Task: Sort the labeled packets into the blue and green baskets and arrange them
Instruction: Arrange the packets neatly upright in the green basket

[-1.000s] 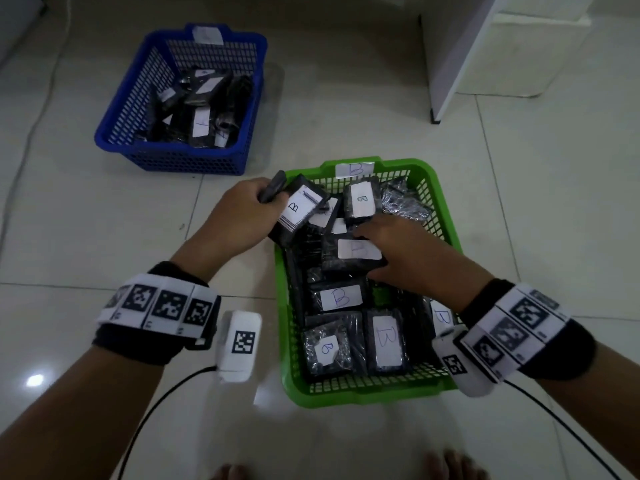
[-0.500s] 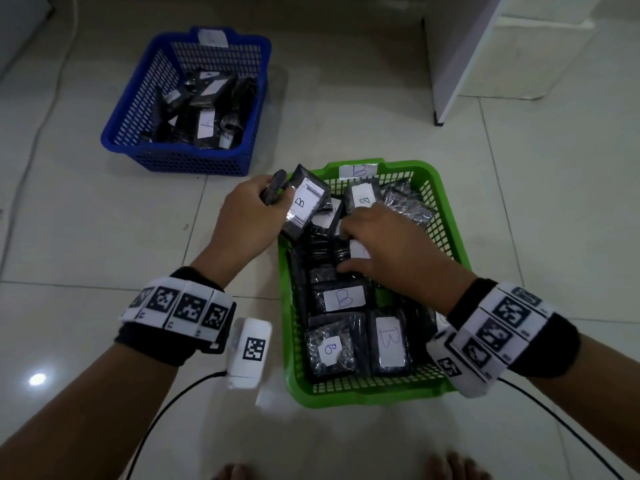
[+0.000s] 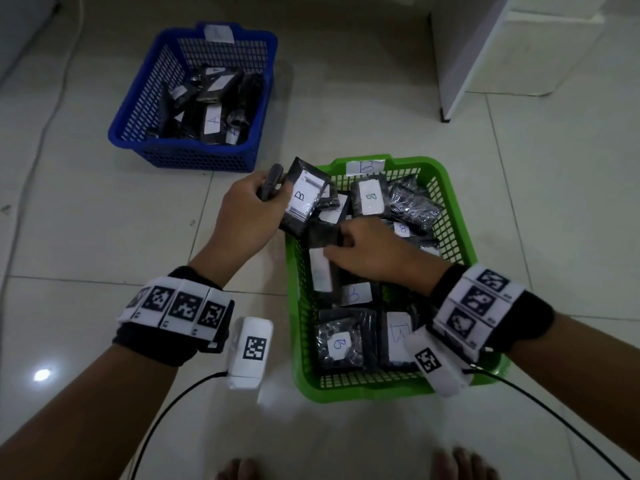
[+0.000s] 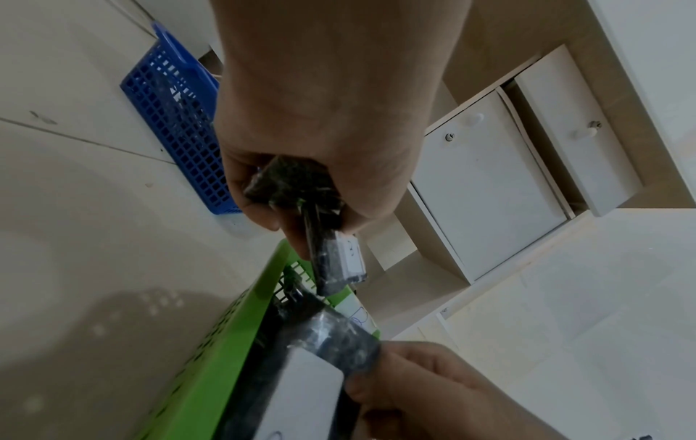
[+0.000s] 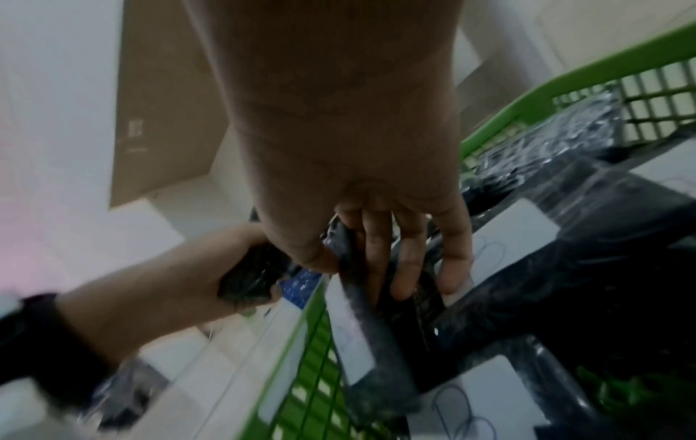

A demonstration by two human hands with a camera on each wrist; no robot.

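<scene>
Holding B packet [image 3: 304, 201] clenched in your left hand [image 3: 247, 216] at green basket [image 3: 457, 216] far-left corner; right hand [image 3: 374, 252] pinches upended packet [image 3: 320, 268] along left wall, long axis front-to-back.

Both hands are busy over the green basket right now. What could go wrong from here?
1. The left hand grips several packets at once; the B-labelled packet sticks out above the green basket rim and might slip onto the floor.
2. The right hand is tipping a packet up on edge beside the left wall; it could topple onto the flat packets nearby.
</scene>
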